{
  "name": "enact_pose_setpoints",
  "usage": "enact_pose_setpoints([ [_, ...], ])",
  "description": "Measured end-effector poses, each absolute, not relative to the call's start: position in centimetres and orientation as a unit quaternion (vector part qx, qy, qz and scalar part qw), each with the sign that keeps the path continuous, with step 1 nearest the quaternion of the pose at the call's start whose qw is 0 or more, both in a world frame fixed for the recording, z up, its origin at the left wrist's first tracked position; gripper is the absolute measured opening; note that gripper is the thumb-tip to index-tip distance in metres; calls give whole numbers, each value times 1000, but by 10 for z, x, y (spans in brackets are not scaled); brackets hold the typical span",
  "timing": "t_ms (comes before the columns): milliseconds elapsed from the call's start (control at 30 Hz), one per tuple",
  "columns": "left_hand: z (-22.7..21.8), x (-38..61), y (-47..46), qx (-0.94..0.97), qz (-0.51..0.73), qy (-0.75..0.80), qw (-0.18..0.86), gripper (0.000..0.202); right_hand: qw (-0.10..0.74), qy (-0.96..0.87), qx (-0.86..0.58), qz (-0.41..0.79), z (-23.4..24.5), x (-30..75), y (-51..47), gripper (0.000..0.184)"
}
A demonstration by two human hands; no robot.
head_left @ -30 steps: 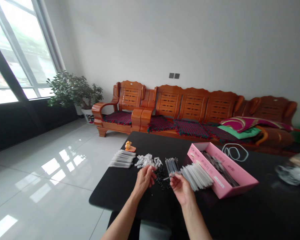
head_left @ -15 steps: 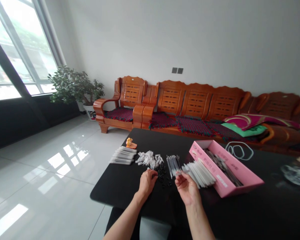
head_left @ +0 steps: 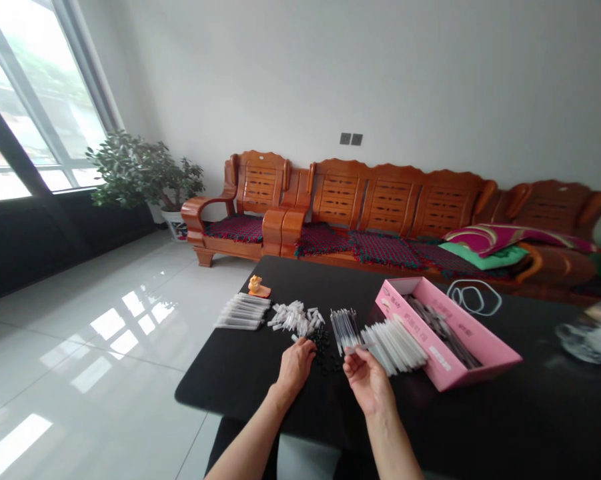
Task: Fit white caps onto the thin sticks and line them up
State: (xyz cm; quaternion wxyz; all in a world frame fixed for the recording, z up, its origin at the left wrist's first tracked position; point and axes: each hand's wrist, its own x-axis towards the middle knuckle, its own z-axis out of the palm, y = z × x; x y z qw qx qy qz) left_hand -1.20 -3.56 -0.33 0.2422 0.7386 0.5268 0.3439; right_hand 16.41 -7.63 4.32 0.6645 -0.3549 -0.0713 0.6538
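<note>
My left hand (head_left: 296,365) rests at the edge of a heap of small black plugs (head_left: 321,340), its fingers closed together; whatever they pinch is hidden. A loose white pen cap lies by its knuckles. In my right hand (head_left: 367,380), thumb and fingers grip a thin greyish pen barrel (head_left: 359,348), held roughly level. Behind that hand lie a row of pen refills (head_left: 345,327) and a bank of white pen barrels (head_left: 395,345). White pen caps (head_left: 296,317) are piled beyond my left hand. Farther left are finished-looking white pens (head_left: 243,311) in a row.
A pink box (head_left: 475,353) holding dark pen-like sticks stands on the black table (head_left: 230,373), right of the barrels. An orange figurine (head_left: 256,285) sits at the far left, white loops (head_left: 485,300) and a plastic bag (head_left: 587,340) at the right. A wooden sofa (head_left: 390,200) stands behind.
The view has shifted slightly, so everything sits a little farther left. Both hands keep nearly the same places, the right still gripping the pen barrel and the left among the black plugs.
</note>
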Motion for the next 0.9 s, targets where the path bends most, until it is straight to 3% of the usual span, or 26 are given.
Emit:
enact_pose_setpoints([
  [67, -4, -12, -33, 698, 393, 526, 286, 12, 664, -75, -355, 654, 44, 163, -76, 14],
  [167, -2, -13, -29, 560, 470, 510, 454, 14, 665, -84, -357, 651, 45, 161, -75, 16],
  [267, 5, -15, -29, 400, 521, 412, 631, 25, 663, -92, -364, 648, 46, 158, -74, 20],
  [367, 16, -17, -33, 310, 531, 327, 718, 28, 661, -109, -367, 645, 49, 153, -73, 23],
  [633, 26, -17, -41, 190, 522, 252, 792, 14, 662, -182, -360, 632, 60, 138, -75, 27],
  [900, 31, -10, -49, 185, 519, 240, 799, 16, 686, -227, -378, 578, 65, 126, -75, 29],
])
